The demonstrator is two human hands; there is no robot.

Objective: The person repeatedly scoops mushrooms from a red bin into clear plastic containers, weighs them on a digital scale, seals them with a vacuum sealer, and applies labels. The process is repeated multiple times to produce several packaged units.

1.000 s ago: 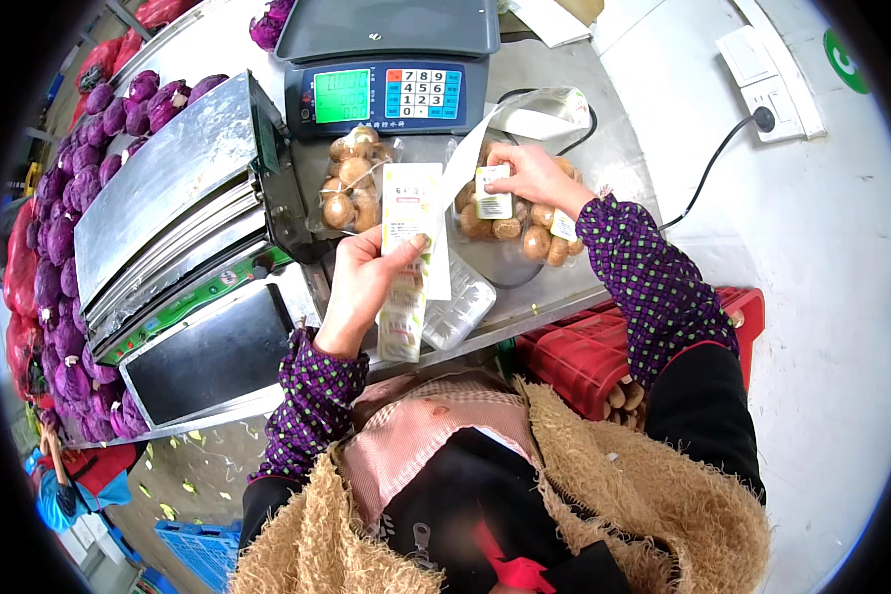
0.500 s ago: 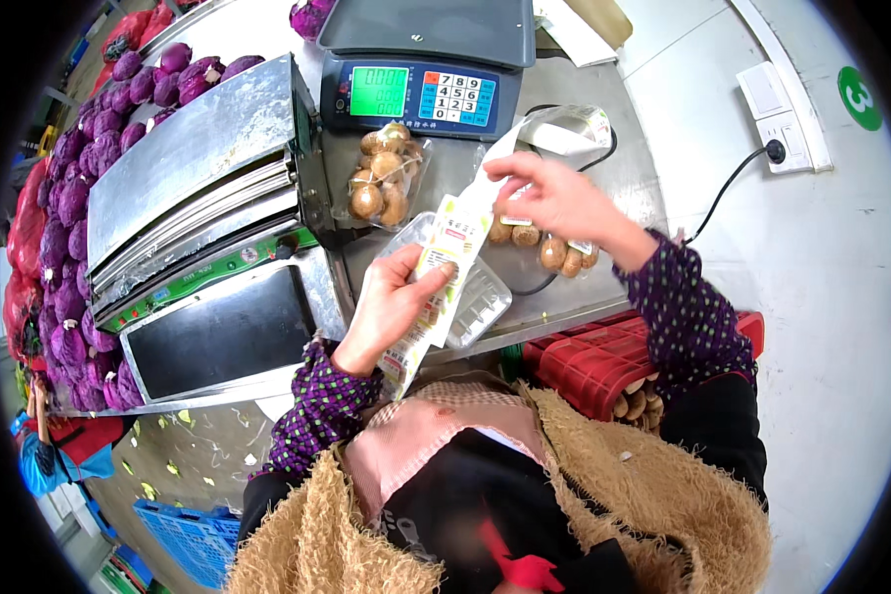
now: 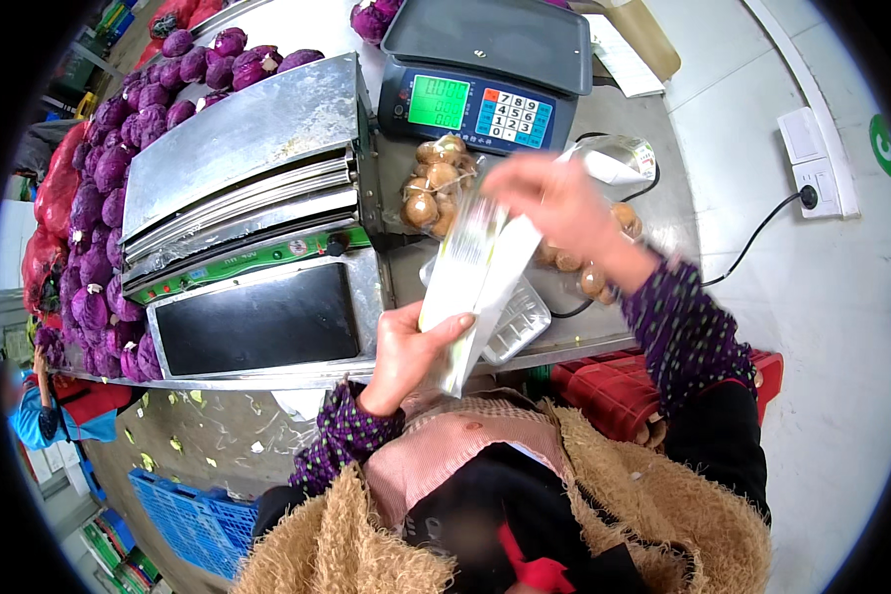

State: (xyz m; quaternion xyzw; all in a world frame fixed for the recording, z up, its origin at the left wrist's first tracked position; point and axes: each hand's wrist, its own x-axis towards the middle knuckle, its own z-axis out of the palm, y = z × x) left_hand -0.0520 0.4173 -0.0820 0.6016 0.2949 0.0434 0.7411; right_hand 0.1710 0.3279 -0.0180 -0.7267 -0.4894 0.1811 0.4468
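My left hand (image 3: 404,358) grips the lower part of a white label strip (image 3: 468,289), thumb across its face. Blurred by motion, my right hand (image 3: 572,206) is at the strip's upper end; whether its fingers hold it is unclear. Partly behind the strip lies a clear plastic tray (image 3: 521,325). A clear bag of brown mushrooms (image 3: 438,186) sits just beyond the strip, in front of the weighing scale (image 3: 480,109). More mushrooms (image 3: 594,281) lie beneath my right wrist, partly hidden by it.
A metal wrapping machine (image 3: 252,129) with a dark plate (image 3: 257,319) stands left, beside piled purple cabbages (image 3: 94,267). A red crate (image 3: 604,392) is below the table edge. A black cord runs to a wall socket (image 3: 814,178). Another person's blue sleeve (image 3: 32,421) shows far left.
My view has shifted, so the table things appear further right. The strip has turned from its printed face to a mostly white one. My right hand has moved quickly near its upper end.
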